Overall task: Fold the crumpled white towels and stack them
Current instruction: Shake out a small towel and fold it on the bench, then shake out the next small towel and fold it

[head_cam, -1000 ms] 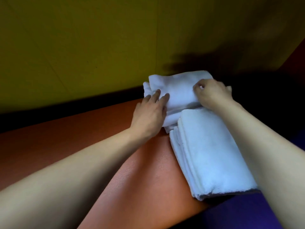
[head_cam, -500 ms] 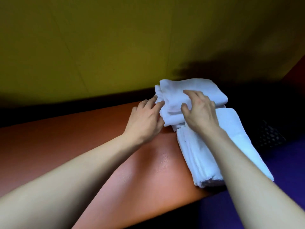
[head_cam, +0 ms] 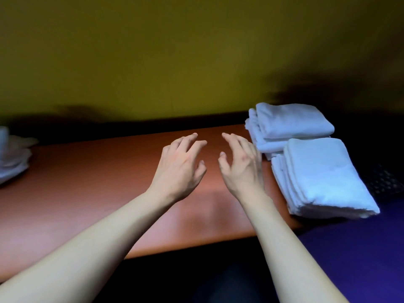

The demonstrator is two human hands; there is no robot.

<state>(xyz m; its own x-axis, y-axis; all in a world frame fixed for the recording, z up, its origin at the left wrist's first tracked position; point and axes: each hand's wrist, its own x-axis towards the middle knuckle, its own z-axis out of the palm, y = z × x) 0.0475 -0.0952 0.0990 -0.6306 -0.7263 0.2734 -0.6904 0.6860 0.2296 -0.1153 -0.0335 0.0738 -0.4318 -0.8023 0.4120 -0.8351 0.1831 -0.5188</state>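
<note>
Two stacks of folded white towels lie at the right end of the orange-brown table (head_cam: 98, 182). The far stack (head_cam: 290, 123) sits against the wall, and the near stack (head_cam: 321, 176) reaches the table's right front corner. My left hand (head_cam: 179, 169) and my right hand (head_cam: 240, 167) hover over the bare table just left of the stacks, fingers spread, holding nothing. Neither hand touches a towel. Crumpled white towels (head_cam: 13, 158) lie at the far left edge of the view, partly cut off.
A yellow-green wall (head_cam: 175, 51) rises right behind the table. A dark purple surface (head_cam: 360, 248) lies to the right of the table's front corner. A dark patterned object (head_cam: 380, 182) sits in shadow beyond the near stack.
Both hands let go of the far stack's top towel and pulled back left over the bare table. The view swung left, bringing the crumpled towels into sight.
</note>
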